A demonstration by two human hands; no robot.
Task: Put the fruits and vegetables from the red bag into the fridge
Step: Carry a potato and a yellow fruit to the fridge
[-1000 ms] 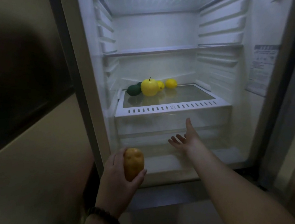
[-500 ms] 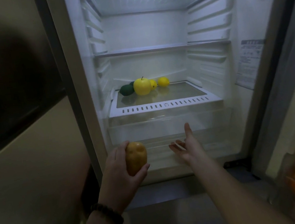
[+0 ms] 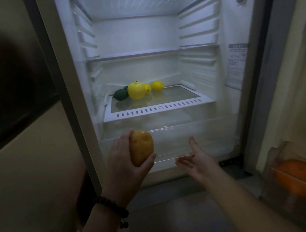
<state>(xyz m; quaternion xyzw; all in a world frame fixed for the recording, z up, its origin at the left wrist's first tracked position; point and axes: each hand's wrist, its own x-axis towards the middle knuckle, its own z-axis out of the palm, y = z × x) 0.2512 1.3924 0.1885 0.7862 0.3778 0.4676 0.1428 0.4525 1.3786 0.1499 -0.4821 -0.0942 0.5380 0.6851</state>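
Observation:
The fridge [image 3: 77, 87] stands open and lit in front of me. My left hand [image 3: 121, 165] grips a brown potato [image 3: 141, 147] in front of the clear crisper drawer [image 3: 199, 131]. My right hand [image 3: 196, 161] is held open, palm up, empty, to the right of the potato near the drawer's lower edge. On the glass shelf [image 3: 159, 108] above the drawer lie a yellow apple [image 3: 136, 91], a dark green avocado [image 3: 120, 94] to its left and two lemons [image 3: 157, 85] to its right. The red bag is out of view.
The fridge door [image 3: 302, 94] stands open at the right, with oranges [image 3: 302, 175] in its lower bin. An upper glass shelf [image 3: 151, 52] spans the fridge. A beige cabinet wall [image 3: 28, 172] fills the left side.
My left hand has lifted the potato up toward the crisper drawer. My right hand has drawn back and down a little, still open. The view has shifted slightly.

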